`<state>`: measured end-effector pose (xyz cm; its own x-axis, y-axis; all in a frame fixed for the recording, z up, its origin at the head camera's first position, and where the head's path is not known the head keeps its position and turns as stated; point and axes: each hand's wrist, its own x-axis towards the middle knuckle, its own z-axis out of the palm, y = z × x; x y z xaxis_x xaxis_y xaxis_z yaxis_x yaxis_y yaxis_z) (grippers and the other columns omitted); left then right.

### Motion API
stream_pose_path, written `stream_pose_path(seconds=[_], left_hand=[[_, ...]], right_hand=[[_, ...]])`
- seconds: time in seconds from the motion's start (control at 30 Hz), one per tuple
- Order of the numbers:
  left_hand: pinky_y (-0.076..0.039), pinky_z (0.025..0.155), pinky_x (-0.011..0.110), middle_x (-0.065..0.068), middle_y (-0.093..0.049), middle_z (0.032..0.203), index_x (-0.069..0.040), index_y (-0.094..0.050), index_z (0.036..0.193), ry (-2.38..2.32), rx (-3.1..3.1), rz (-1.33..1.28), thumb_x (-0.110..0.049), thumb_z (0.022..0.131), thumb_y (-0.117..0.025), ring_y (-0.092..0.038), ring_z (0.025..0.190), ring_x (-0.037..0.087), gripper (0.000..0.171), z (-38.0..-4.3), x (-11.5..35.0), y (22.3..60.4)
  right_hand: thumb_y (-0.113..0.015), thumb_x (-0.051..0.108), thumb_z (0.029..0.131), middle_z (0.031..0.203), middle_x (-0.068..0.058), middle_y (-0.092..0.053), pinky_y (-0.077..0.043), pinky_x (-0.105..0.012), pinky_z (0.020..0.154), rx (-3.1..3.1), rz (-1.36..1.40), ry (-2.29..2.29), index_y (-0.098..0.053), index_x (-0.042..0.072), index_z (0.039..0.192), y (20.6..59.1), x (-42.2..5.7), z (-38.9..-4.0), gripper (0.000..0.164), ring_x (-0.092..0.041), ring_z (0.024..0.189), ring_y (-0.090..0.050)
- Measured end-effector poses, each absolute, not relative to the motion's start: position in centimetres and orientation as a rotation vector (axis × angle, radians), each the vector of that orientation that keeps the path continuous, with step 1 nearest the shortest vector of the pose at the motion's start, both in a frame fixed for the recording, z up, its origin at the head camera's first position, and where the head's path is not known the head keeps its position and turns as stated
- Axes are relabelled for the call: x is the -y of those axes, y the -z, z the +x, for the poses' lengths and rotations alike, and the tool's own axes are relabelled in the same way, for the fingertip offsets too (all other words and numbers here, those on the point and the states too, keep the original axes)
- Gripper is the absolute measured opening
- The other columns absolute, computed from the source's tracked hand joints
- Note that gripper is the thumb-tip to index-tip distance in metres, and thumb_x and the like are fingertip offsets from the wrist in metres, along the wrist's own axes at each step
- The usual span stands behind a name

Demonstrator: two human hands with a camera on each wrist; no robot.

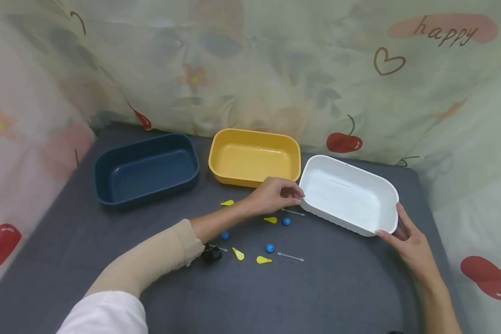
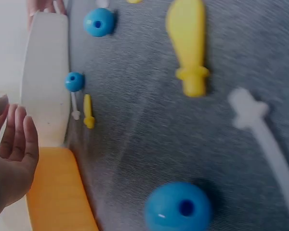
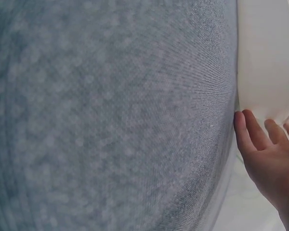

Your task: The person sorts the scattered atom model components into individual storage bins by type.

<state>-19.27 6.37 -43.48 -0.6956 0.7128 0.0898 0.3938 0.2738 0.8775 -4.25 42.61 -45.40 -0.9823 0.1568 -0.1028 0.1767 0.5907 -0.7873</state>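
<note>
A white rectangular bin [image 1: 350, 197] stands on the right of the table, slightly turned. My left hand [image 1: 277, 195] is at its left end, fingertips at the rim; whether they touch it I cannot tell. Those fingers are loosely bent with nothing between them in the left wrist view. At the bin's other end, my right hand [image 1: 413, 243] rests against the corner, thumb on the front side. Mostly straight fingers [image 3: 254, 132] touch the end wall in the right wrist view. Under and before my left arm lie blue beads [image 1: 269, 248], yellow bulb-shaped pieces [image 1: 264, 260] and thin pale rods [image 1: 291, 257].
A yellow bin [image 1: 254, 155] stands at the back middle, just left of the white one. Farther left is a dark blue bin [image 1: 146, 171]. A patterned curtain [image 1: 250, 69] hangs behind the grey tabletop [image 1: 242, 301]. My left forearm crosses above several small pieces.
</note>
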Motion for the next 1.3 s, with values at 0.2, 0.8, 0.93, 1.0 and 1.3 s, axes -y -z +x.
stream_pose_path(seconds=[0.2,0.8,0.93,1.0,1.3], left_hand=[[-0.051,0.077,0.019,-0.002,-0.073,0.101,-0.009,-0.074,0.11,-1.355,-2.244,0.961,-0.01,0.091,-0.074,-0.063,0.088,0.007,0.02,-19.0,-5.5,44.4],[-0.052,0.078,0.018,0.0,-0.071,0.113,-0.008,-0.072,0.117,-1.185,-2.277,0.757,-0.008,0.088,-0.076,-0.065,0.093,0.008,0.029,-18.5,-4.9,45.9],[-0.051,0.077,0.018,0.0,-0.072,0.109,-0.009,-0.074,0.115,-1.171,-2.312,0.761,-0.006,0.088,-0.076,-0.064,0.091,0.009,0.027,-18.6,-5.0,46.3],[-0.051,0.075,0.017,-0.001,-0.073,0.106,-0.009,-0.075,0.112,-1.168,-2.334,0.771,-0.005,0.087,-0.076,-0.064,0.088,0.008,0.025,-18.7,-5.2,46.5],[-0.049,0.067,0.017,-0.004,-0.07,0.086,-0.01,-0.077,0.097,-1.117,-2.439,0.808,-0.008,0.082,-0.082,-0.06,0.076,0.007,0.016,-18.9,-5.9,47.2]], right_hand=[[-0.071,0.027,0.094,0.164,-0.006,-0.012,-0.035,-0.001,0.086,-2.772,0.307,1.384,-0.004,0.037,0.158,45.3,-42.5,-4.2,0.093,-0.037,0.143,-0.031],[-0.071,0.029,0.094,0.164,-0.006,-0.011,-0.034,-0.001,0.086,-2.756,0.335,1.393,-0.002,0.039,0.157,45.2,-42.5,-4.2,0.094,-0.039,0.143,-0.029],[-0.071,0.027,0.094,0.164,-0.007,-0.011,-0.034,-0.001,0.086,-2.756,0.329,1.402,-0.003,0.039,0.157,45.4,-42.6,-4.2,0.093,-0.037,0.143,-0.029],[-0.071,0.027,0.094,0.165,-0.005,-0.011,-0.033,-0.001,0.087,-2.757,0.322,1.401,-0.003,0.039,0.157,45.4,-42.6,-4.1,0.093,-0.035,0.144,-0.029],[-0.071,0.019,0.094,0.163,-0.011,-0.013,-0.034,-0.001,0.089,-2.767,0.307,1.441,-0.005,0.036,0.158,45.8,-42.7,-4.3,0.093,-0.031,0.143,-0.032]])
